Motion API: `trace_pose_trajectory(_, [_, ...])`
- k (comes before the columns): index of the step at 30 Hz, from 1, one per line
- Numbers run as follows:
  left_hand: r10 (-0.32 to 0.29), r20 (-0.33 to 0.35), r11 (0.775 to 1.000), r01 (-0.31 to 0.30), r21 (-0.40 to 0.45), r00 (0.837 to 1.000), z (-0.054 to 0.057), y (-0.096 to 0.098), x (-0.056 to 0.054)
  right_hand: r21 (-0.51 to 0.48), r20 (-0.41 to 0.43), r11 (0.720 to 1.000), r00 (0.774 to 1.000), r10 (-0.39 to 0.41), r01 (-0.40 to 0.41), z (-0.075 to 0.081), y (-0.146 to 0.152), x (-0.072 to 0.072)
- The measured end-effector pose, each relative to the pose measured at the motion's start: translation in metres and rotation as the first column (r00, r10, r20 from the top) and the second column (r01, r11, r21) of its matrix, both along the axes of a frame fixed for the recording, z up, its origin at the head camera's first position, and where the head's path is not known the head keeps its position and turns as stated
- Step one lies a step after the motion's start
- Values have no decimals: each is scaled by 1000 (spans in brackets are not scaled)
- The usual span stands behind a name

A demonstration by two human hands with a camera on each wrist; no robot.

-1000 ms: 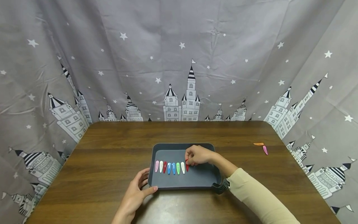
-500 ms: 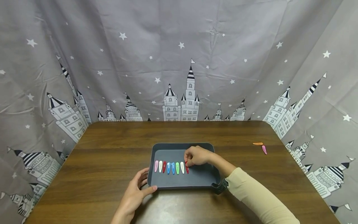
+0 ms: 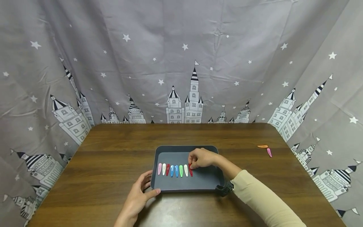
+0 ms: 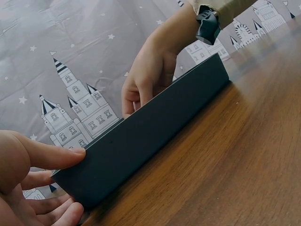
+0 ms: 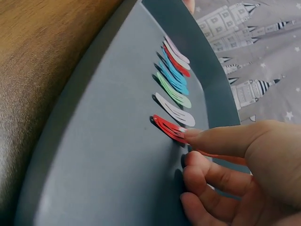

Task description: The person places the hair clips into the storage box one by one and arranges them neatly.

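A dark grey tray (image 3: 175, 186) sits on the table. My left hand (image 3: 136, 197) grips its near left corner, thumb over the rim and fingers along the outer side. Inside the tray, my right hand (image 3: 202, 157) pinches a red snap hair clip (image 5: 169, 128) by its wide end, close over the tray floor. This clip ends a row of upright clips: pink (image 3: 159, 169), white (image 3: 164, 169), another red (image 3: 168, 170), two blue (image 3: 174, 171), green (image 3: 181, 171) and a second white one (image 3: 186, 170) right beside it. The right fingers cover its top.
An orange hair clip (image 3: 262, 146) and a pink hair clip (image 3: 269, 153) lie on the wooden table (image 3: 113, 157) at the far right. A grey curtain (image 3: 181, 47) with castles and stars hangs behind the table. A dark watch (image 3: 225, 189) on the right wrist overlaps the tray's near right corner.
The red clip's narrow end has shifted slightly toward me, beside the white clip, with the right hand still on it. The left hand keeps its place at the tray corner.
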State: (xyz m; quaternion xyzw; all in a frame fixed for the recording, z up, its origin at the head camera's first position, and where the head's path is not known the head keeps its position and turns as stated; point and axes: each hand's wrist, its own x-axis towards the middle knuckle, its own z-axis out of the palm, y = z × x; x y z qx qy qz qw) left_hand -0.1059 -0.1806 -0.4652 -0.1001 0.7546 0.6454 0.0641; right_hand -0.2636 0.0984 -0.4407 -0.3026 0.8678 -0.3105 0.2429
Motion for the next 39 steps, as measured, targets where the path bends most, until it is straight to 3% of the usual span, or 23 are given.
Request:
trace_pose_trajectory(14, [-7,-14,1000,7,6,1000,-4,1,-1,3,-55,1000,998,-1,1,20,32,-8])
trace_pose_trajectory(28, [-6,-11,1000,6,3,1000,-1,2,0,-67,-76,994,993,-91,86,39,78,-9])
trace_pose_trajectory(39, [-3,-11,1000,3,-3,1000,-1,0,0,-50,-115,991,985,-127,122,45,107,-16])
